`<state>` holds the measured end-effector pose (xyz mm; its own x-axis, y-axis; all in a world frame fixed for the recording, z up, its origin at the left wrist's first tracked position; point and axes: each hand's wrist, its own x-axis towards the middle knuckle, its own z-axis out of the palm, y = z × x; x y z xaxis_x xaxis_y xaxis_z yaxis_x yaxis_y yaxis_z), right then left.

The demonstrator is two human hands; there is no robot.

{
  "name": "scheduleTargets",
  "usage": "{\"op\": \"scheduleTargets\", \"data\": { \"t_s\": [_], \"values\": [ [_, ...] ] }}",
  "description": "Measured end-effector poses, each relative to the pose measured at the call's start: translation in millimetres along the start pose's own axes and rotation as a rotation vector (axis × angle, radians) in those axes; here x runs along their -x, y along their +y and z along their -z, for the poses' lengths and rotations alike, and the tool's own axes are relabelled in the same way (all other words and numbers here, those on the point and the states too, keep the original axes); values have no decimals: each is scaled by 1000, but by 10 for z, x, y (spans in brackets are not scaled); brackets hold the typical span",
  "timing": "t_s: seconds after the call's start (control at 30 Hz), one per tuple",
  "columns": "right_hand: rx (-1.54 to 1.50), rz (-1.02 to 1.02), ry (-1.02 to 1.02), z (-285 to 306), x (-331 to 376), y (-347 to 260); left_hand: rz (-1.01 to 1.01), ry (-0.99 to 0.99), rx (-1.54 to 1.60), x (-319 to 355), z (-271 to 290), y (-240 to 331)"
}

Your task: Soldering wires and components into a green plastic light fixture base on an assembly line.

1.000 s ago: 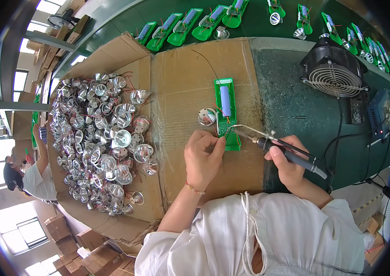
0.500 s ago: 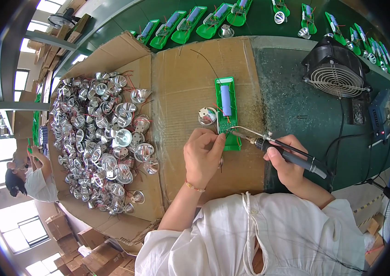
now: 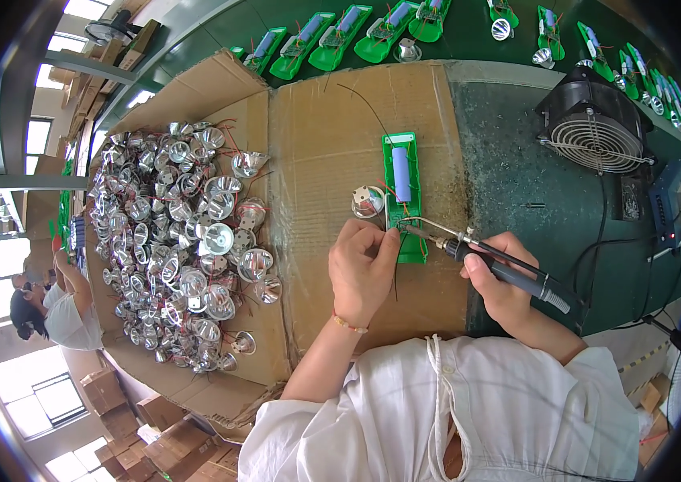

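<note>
Cardboard point(image 3: 316, 153) is lying under the left hand point(image 3: 359, 269), which is pinching a wire point(image 3: 396, 283); beneath those fingertips a green case point(image 3: 413, 252) is resting, while the right hand point(image 3: 503, 293) is gripping an iron point(image 3: 535, 289).

My dark-green workbench point(image 3: 517, 193), strewn with pale specks point(image 3: 497, 165), carries a brown cardboard sheet point(image 3: 316, 169), a black wire-guarded fan point(image 3: 597, 120) and a blue soldering station point(image 3: 668, 207); on the sheet lie a green housing point(image 3: 415, 189) and, beside it, a silver reflector point(image 3: 368, 202).
</note>
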<state>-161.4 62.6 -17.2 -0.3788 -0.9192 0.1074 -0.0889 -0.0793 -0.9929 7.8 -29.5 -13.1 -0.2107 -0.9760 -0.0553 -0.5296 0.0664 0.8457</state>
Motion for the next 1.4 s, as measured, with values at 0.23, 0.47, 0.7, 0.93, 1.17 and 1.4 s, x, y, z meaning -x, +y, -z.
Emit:
{"op": "scheduleTargets", "data": {
  "t_s": [0.23,0.47,0.7,0.93,1.17,1.4],
  "values": [
    [-59,-29,44,38,18,-33,-16,18,-19,-14,2,0],
    [-145,-66,106,158,72,56,3,6,-34,-21,-10,17],
    [-124,-13,120,228,51,83,-40,31,-83,-30,8,21],
    [-174,-62,179,291,1,112,-405,47,-197,-414,245,91],
    [-204,-12,219,328,-31,127,-431,496,-810,-495,699,-208],
    [-224,-17,359,529,-89,75,-502,-157,-439,-197,84,80]
  ]
}}
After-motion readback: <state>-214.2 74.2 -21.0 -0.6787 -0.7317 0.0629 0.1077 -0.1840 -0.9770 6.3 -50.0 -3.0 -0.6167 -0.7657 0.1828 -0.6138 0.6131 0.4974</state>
